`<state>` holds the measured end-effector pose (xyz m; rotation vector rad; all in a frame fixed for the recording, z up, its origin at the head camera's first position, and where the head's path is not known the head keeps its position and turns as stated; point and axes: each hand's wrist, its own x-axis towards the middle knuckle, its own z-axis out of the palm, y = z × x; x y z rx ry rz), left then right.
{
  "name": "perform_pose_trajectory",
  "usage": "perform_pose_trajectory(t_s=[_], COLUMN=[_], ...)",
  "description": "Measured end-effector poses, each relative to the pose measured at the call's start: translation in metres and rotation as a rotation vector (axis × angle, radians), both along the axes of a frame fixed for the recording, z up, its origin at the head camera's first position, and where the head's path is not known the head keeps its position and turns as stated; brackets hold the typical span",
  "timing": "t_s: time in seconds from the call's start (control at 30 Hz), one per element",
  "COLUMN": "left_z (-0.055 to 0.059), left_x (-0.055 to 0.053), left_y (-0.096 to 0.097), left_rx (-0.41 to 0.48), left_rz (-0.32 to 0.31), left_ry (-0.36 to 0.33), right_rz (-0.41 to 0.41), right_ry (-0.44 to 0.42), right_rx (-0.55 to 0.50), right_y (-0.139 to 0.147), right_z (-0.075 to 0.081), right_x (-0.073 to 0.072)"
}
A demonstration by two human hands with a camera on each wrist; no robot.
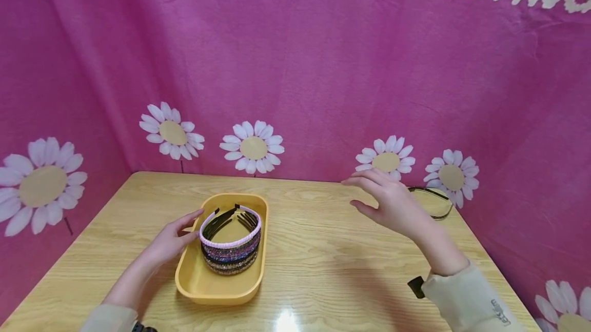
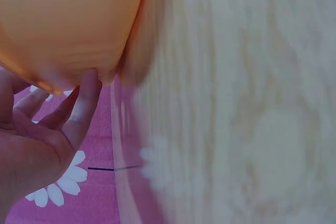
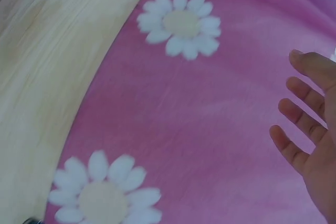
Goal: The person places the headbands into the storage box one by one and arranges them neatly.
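Note:
A yellow tray (image 1: pixel 198 280) stands on the left half of the table, holding a stack of headbands (image 1: pixel 231 256), several of them glittery. On top is a lilac wrapped headband (image 1: pixel 229 245), its ends pointing to the far side. My left hand (image 1: pixel 168 239) holds the tray's left rim, thumb over the edge; in the left wrist view its fingers (image 2: pixel 84 106) press the outer wall. Raised over the right half of the table, my right hand (image 1: pixel 388 201) has loosely bent, spread fingers and holds nothing. Behind it a thin black headband (image 1: pixel 442 216) lies near the far right corner.
The wooden table (image 1: pixel 318 250) ends at a pink cloth (image 1: pixel 300 65) printed with daisies, which hangs behind it and along both sides. A dark strap end (image 1: pixel 416 287) sticks out by the right sleeve (image 1: pixel 471 296).

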<state>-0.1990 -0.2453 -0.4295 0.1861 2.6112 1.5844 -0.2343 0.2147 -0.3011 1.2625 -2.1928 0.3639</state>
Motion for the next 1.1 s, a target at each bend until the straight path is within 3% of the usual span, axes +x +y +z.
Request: perform_pose_trajectory(t_s=[0.3,0.6,0.73,1.1], left_z=[0.001,0.008,0.007,0.008], left_x=[0.004,0.013,0.014,0.013], left_y=[-0.006,-0.006,-0.007,-0.008], left_rx=[0.117,0.074,0.123,0.151], left_rz=[-0.063,-0.088,-0.103,-0.111], left_ry=[-0.013,-0.043,-0.082,-0.112], right_rz=[-0.09,-0.267,-0.347,-0.468], right_ry=[-0.001,-0.023,-0.06,-0.107], right_rx=[-0.061,-0.096,-0.122,-0.212], right_y=[0.047,0.079,0.093,0.131], right_z=[-0.021,-0.051,-0.067,-0.109], right_x=[-0.008,-0.016,-0.023,-0.042])
